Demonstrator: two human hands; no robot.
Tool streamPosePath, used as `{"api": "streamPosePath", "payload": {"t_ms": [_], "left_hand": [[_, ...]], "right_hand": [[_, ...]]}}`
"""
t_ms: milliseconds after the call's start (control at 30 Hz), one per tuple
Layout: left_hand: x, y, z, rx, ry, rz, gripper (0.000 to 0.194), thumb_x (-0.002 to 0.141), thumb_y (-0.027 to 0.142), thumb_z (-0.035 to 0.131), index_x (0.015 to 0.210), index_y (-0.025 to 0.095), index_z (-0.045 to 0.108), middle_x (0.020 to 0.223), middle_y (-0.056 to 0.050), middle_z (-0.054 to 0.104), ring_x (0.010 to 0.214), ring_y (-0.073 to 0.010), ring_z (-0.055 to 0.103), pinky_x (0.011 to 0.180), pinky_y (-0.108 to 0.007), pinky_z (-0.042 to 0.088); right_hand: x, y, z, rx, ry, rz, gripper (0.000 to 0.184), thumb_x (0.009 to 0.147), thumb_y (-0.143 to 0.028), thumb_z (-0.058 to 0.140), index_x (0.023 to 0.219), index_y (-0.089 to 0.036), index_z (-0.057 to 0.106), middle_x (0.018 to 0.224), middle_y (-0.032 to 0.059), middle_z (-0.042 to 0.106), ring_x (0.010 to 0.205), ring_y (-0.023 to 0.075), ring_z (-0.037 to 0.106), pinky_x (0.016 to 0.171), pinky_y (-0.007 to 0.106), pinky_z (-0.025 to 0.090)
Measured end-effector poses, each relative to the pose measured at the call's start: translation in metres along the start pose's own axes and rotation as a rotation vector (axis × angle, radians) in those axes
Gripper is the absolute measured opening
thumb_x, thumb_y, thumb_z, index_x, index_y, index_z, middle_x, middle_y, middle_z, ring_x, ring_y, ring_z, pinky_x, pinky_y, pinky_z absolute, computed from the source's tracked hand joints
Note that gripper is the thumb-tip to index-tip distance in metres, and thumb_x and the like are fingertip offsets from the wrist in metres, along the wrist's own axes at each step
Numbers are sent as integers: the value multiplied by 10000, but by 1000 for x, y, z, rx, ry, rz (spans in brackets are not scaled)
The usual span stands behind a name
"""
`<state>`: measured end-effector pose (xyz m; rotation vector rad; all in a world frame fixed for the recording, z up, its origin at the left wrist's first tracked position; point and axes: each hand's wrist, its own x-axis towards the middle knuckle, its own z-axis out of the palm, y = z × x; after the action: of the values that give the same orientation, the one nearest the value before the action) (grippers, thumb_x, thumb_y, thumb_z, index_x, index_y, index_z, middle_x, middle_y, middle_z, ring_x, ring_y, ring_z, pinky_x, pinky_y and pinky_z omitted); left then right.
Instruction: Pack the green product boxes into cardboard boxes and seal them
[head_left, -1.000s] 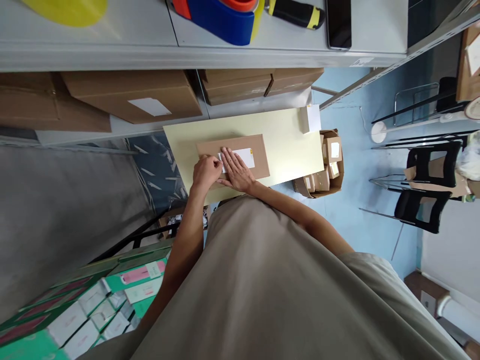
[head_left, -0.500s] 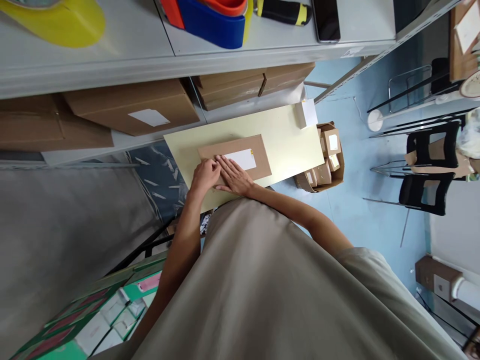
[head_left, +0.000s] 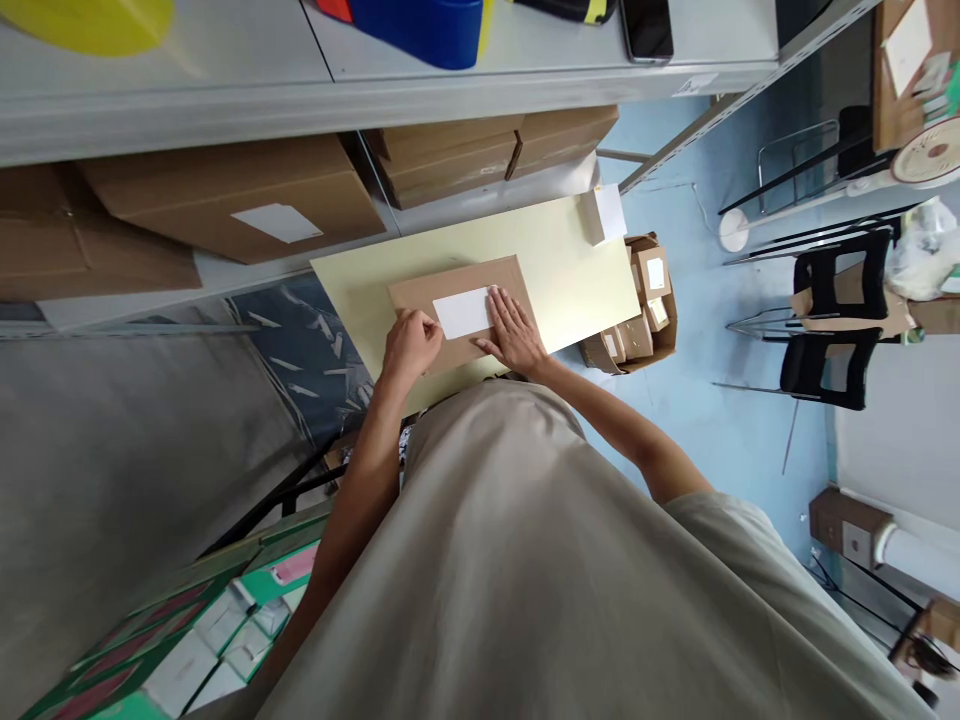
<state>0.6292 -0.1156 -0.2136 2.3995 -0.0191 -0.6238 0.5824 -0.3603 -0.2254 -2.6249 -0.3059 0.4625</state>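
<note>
A flat brown cardboard box [head_left: 465,277] lies on the pale yellow board [head_left: 345,270]. On its top is a white label [head_left: 459,314], smooth and flat as far as it shows. My right hand [head_left: 517,335] rests flat with fingers stretched over the label's right end and the cardboard beside it. At the box's left edge, close to the label's left end, my left hand [head_left: 411,345] is curled with thumb and forefinger pinched together. Whether anything small is between those fingers is hidden.
A small white box [head_left: 603,214] stands at the board's far right corner. Below on the floor is an open carton [head_left: 666,338] of small boxes. Large cartons [head_left: 225,195] fill the shelf behind. A phone [head_left: 646,28] and a blue tape dispenser [head_left: 427,30] lie on the upper shelf.
My right hand has slid rightward across the label, uncovering its left end and covering its right end. My left hand stays pinched at the box's left side. The view has shifted slightly.
</note>
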Motion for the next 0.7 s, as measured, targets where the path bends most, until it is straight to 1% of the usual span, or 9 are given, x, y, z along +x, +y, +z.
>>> {"api": "streamPosePath", "payload": {"t_ms": [100,167,233,300,367,433,567,633,700], "left_hand": [[0,-2,0,7,6,1,117,1033,219,596,919,246,601,1175,-164,762,1225,-334,700,1127,-427,517],[0,-3,0,3,12,1,105,1032,229,591,930,240,617,1192,-169,761,1232,-332,696,1131,-427,515],[1,-5,0,-12,14,2,102,1021,233,586,931,235,635,1191,-167,763,1224,-325,699,1126,-424,519],[2,-5,1,-30,20,0,100,998,235,587,922,227,652,1159,-161,765,1204,-318,706,1120,-423,526],[1,-6,3,-47,44,-11,97,980,241,591,920,218,664,1123,-156,767,1176,-312,716,1116,-425,535],[-5,-9,7,-80,112,-44,118,992,266,583,957,203,676,1121,-161,766,1155,-302,728,1111,-424,551],[-26,-26,21,-213,330,-183,280,1075,337,507,1217,160,672,1315,-217,735,1235,-284,746,1102,-389,594],[-37,-37,30,-291,354,-284,401,1107,382,473,1408,154,607,1438,-240,708,1332,-280,738,1128,-379,602],[-44,-45,40,-359,293,-365,498,1132,458,441,1517,162,554,1521,-248,688,1431,-284,710,1178,-382,590]], "right_hand": [[7,-29,19,-33,-48,-71,1051,1141,-817,236,1844,-36,265,1934,179,176,1831,303,98,1506,523,68],[10,-45,28,-55,-116,-167,997,1153,-781,266,1852,-70,268,1940,142,182,1831,279,97,1508,489,63],[11,-50,30,-74,-166,-239,936,1163,-744,300,1861,-122,271,1944,96,194,1831,251,101,1508,463,57],[10,-41,26,-83,-158,-229,915,1166,-730,310,1862,-137,276,1946,87,192,1831,246,100,1507,463,52],[7,-20,17,-73,-85,-128,944,1163,-747,300,1857,-107,279,1947,122,168,1834,269,81,1505,491,46],[1,8,7,-44,15,12,997,1152,-786,284,1853,-77,274,1948,158,137,1837,296,55,1501,527,43],[-21,59,-6,87,147,306,1155,1089,-912,267,1852,-45,241,1943,206,80,1836,355,23,1481,621,80],[-36,74,-7,220,146,449,1231,1048,-969,276,1857,-42,216,1935,220,100,1831,370,75,1472,634,148],[-49,79,-2,404,100,545,1240,1024,-997,291,1864,-87,231,1917,206,222,1807,360,234,1457,615,249]]}}
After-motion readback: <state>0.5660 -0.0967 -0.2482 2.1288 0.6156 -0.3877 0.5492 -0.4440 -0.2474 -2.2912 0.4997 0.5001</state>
